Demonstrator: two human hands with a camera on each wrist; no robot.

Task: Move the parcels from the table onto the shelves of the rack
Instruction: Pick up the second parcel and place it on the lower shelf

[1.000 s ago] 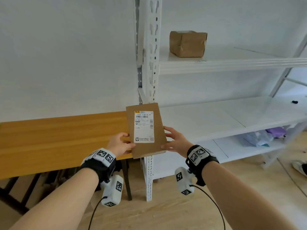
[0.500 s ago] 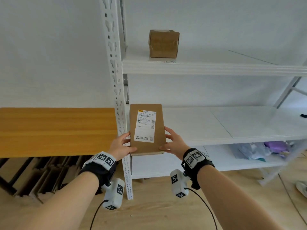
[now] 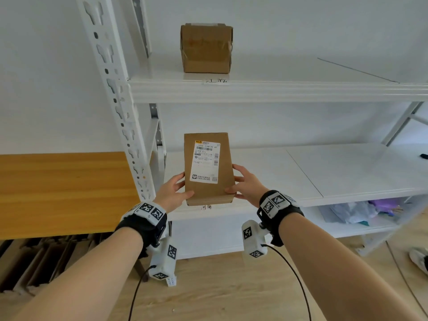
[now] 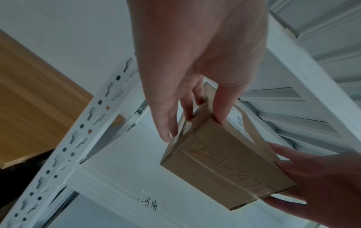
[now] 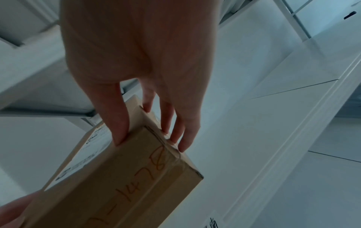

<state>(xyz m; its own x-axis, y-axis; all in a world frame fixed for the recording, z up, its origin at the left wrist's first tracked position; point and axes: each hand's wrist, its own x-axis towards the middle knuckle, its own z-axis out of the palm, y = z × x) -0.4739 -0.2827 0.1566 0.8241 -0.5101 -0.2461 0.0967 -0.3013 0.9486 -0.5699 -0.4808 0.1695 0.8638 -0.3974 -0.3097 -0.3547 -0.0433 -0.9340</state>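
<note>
Since a second ago the flat parcel (image 3: 208,169) has travelled rightward past the rack upright (image 3: 120,107), away from the wooden counter (image 3: 62,193), and now hangs in the lower centre of the head view over the front lip of the middle shelf (image 3: 301,177). Both hands grasp it: the left hand (image 3: 172,193) pinches the near left corner with thumb on top and fingers (image 4: 220,108) curled along the side, and the right hand (image 3: 247,188) mirrors this on the near right corner, fingertips (image 5: 121,132) pressing the edge. Each grip sits at the end nearest the person, so most of the parcel projects forward beyond the hands, its labelled face up and its far end tilted slightly up toward the shelf. Whether its underside already touches the shelf cannot be told.

It looks like a stiff, taped cardboard box, probably light, since fingertip holds carry it level. The tape may be a little slick, so holding the cardboard edges at the corners seems sound. A second, squarer parcel (image 3: 206,48) already sits on the upper shelf (image 3: 278,89), in the upper centre of the frame.
</note>
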